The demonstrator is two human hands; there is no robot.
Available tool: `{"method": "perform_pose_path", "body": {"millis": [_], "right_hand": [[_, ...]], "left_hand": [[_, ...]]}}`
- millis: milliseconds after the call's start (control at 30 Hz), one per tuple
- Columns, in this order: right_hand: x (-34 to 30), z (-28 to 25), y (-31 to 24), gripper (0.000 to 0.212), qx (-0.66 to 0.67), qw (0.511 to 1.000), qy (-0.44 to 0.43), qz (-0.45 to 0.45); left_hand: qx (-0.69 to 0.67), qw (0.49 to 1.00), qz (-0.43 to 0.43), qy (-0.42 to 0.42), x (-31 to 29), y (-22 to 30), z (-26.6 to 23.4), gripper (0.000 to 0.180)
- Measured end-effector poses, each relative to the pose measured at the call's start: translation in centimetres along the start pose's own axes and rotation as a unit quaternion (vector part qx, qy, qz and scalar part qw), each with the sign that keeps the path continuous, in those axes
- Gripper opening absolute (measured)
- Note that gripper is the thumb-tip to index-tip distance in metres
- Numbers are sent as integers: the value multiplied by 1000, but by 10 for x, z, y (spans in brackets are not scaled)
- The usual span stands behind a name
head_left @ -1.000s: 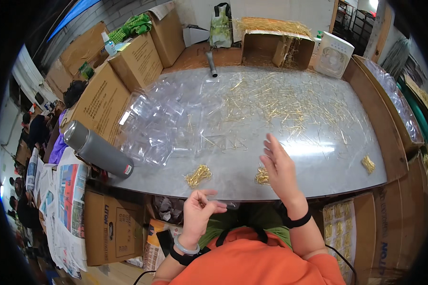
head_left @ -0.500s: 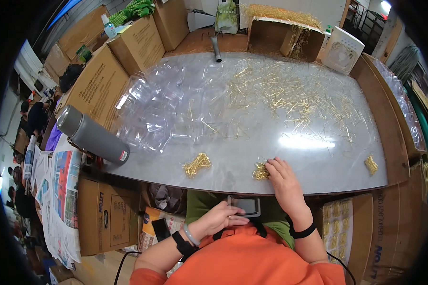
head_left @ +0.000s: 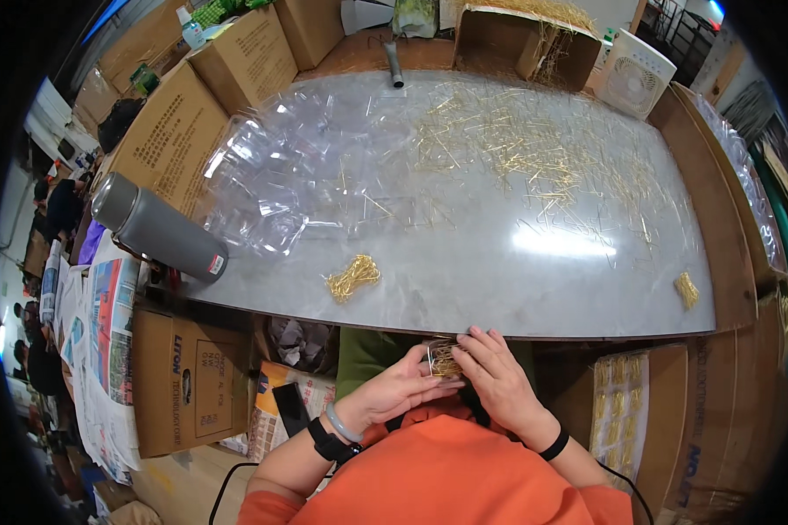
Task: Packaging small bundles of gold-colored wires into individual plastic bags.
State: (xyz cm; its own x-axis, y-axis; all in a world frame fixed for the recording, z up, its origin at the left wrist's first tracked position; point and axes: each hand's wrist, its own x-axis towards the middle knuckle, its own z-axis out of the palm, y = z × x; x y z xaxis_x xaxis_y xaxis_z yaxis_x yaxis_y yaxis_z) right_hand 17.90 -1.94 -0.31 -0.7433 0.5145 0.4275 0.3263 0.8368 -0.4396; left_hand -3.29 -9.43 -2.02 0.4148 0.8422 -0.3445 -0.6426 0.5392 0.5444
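Observation:
At the table's front edge, over my lap, my left hand (head_left: 396, 387) grips a small clear plastic box (head_left: 430, 350). A bundle of gold wire hooks (head_left: 445, 360) shows inside the box. My right hand (head_left: 503, 383) is closed over the box's right side, with its fingers on the bundle; they partly hide both. Another gold bundle (head_left: 353, 278) lies on the grey tabletop (head_left: 464, 289), left of centre. A smaller bundle (head_left: 686, 290) rests near the right edge.
Clear plastic boxes (head_left: 276, 175) are heaped on the table's left half, with loose gold wire hooks (head_left: 543, 157) scattered at the far right. A grey bottle (head_left: 162, 232) leans at the left. A white fan (head_left: 635, 74) and an open carton (head_left: 521, 52) stand behind.
My right hand has picked the gold bundle off the table and brought it down to the clear box in my left hand. The view has shifted slightly.

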Motion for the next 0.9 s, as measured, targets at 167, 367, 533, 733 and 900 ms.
{"method": "perform_pose_path", "body": {"millis": [167, 367, 533, 733, 900], "right_hand": [[-7, 3, -7, 43, 44, 999, 11, 1], [5, -7, -10, 42, 75, 995, 45, -39], [49, -19, 18, 37, 52, 994, 95, -32], [55, -11, 46, 39, 54, 993, 99, 14], [46, -14, 37, 44, 41, 975, 203, 82]], "left_hand": [[33, 999, -12, -32, -11, -2, -2, 66], [150, 987, 49, -43, -17, 17, 18, 73], [288, 950, 118, -7, 23, 54, 26, 74], [709, 649, 145, 235, 37, 70, 48, 67], [743, 524, 391, 143, 57, 55, 33, 71]]}}
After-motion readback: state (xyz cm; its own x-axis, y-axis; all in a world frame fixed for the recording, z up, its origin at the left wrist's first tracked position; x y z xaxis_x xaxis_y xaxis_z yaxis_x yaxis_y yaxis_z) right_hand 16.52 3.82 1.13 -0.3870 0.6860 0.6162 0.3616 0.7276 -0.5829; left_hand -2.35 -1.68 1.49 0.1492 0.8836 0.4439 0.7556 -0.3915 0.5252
